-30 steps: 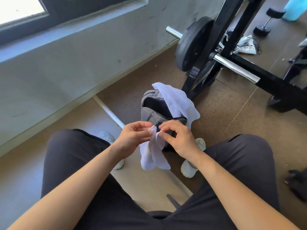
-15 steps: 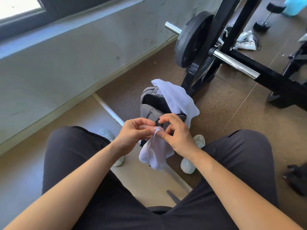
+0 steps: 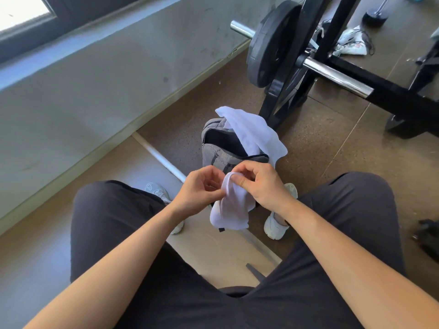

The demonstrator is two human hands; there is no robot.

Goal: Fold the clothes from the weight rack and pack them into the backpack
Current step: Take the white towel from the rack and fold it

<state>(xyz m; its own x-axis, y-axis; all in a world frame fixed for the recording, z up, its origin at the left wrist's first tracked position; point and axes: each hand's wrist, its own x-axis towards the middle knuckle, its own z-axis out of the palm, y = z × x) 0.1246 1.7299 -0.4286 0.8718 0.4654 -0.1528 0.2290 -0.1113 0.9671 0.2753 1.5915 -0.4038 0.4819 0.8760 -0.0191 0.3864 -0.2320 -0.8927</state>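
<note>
A small white garment, like a sock (image 3: 231,210), hangs between my knees. My left hand (image 3: 200,192) pinches its upper edge from the left, and my right hand (image 3: 260,184) grips its top with thumb and curled fingers. Just beyond my hands a grey backpack (image 3: 219,153) stands on the floor with its top unzipped. A white cloth (image 3: 254,134) is draped over the backpack's far right rim. Behind it stands the black weight rack (image 3: 316,53), carrying a barbell with a black plate (image 3: 268,46).
I sit with my legs apart, in dark trousers and white shoes (image 3: 275,224). A grey wall (image 3: 95,79) runs along the left. A white bag (image 3: 351,42) and a dumbbell (image 3: 375,16) lie on the brown floor behind the rack. A dark object (image 3: 427,236) lies at the right edge.
The sock has been bunched up shorter between my hands. My right hand has curled over its top and my left hand has shifted its pinch lower on the left edge.
</note>
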